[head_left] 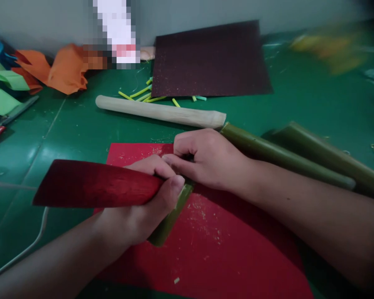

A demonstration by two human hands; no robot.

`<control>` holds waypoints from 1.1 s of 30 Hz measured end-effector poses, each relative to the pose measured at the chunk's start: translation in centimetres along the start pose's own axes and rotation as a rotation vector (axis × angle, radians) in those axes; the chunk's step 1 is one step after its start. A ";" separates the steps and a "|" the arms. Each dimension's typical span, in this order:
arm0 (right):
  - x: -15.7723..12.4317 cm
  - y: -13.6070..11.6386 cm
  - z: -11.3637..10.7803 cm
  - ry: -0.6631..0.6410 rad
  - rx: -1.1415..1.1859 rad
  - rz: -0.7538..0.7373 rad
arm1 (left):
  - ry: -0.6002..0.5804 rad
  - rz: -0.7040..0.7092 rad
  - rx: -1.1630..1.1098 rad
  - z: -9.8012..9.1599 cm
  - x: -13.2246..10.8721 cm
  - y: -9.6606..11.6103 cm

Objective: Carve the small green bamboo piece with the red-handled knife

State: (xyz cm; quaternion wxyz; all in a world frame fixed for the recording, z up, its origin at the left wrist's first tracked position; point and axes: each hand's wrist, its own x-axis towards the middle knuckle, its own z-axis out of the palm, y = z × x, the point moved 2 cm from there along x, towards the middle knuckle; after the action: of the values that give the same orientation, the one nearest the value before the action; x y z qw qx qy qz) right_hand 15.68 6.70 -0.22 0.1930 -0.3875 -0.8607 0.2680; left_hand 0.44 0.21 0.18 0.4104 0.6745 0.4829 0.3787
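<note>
My left hand (143,216) is closed around the narrow end of a dark red, tapered flat piece (96,185). Its broad end points left; whether it is a blade or a handle I cannot tell. Below my left thumb a short green bamboo tube (168,222) lies slanted over a red sheet (233,249). My right hand (205,158) is curled shut at the tube's far end, its thumb and forefinger against my left fingers. What those right fingers hold is hidden. Pale shavings lie scattered on the red sheet.
A pale peeled stick (158,111) lies beyond my hands. Two green bamboo lengths (277,153) stretch to the right. At the back are a dark brown sheet (208,62), yellow-green strips (140,92) and crumpled orange paper (68,70). A white cable (39,232) runs at left.
</note>
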 end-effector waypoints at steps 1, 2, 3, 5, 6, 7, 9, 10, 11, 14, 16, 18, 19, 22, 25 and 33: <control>0.0 -0.1 0.0 0.001 -0.014 0.005 | 0.020 0.002 -0.009 0.1 0.0 0.0; 0.1 -0.2 0.0 -0.003 -0.027 0.009 | 0.038 0.015 -0.011 0.1 -0.1 -0.1; 0.1 -0.3 0.1 -0.012 -0.037 0.024 | 0.055 0.034 -0.004 0.2 -0.1 -0.1; 0.2 -0.4 0.0 -0.025 -0.042 0.052 | 0.080 0.073 0.029 0.2 -0.1 0.0; 0.3 -0.4 0.0 -0.030 -0.043 0.063 | 0.088 0.086 0.045 0.2 -0.1 -0.1; 0.3 -0.5 0.0 -0.032 -0.046 0.072 | 0.094 0.093 0.053 0.2 -0.2 -0.1; 0.2 -0.5 0.1 -0.030 -0.062 0.078 | 0.094 0.085 0.038 0.3 -0.3 -0.3; 0.2 -0.5 0.1 -0.026 -0.073 0.076 | 0.092 0.080 0.020 0.3 -0.3 -0.3; 0.2 -0.5 0.1 -0.020 -0.084 0.071 | 0.091 0.080 -0.001 0.3 -0.4 -0.4; 0.1 -0.5 0.2 -0.008 -0.107 0.047 | 0.098 0.087 -0.047 0.4 -0.2 -0.5; 0.0 -0.5 0.2 0.003 -0.122 0.046 | 0.102 0.084 -0.070 0.5 -0.1 -0.4; 0.0 -0.5 0.2 0.009 -0.136 0.051 | 0.105 0.071 -0.096 0.6 0.1 -0.4; 0.1 -0.5 0.1 0.011 -0.145 0.054 | 0.105 0.064 -0.112 0.7 0.1 -0.4; 0.1 -0.6 0.1 0.004 -0.166 0.059 | 0.080 0.047 -0.171 0.8 -0.2 -0.4; 0.1 -0.6 0.1 -0.001 -0.173 0.056 | 0.072 0.034 -0.196 0.8 -0.6 -0.4; 0.1 -0.6 -0.1 -0.012 -0.149 0.055 | -0.015 -0.088 -0.284 0.0 -1.1 -1.0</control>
State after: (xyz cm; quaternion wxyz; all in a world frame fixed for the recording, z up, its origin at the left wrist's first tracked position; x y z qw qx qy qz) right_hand 15.30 6.49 0.28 0.1510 -0.4228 -0.8684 0.2105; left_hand -0.21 -0.64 -0.88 0.5213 0.5907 0.4506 0.4198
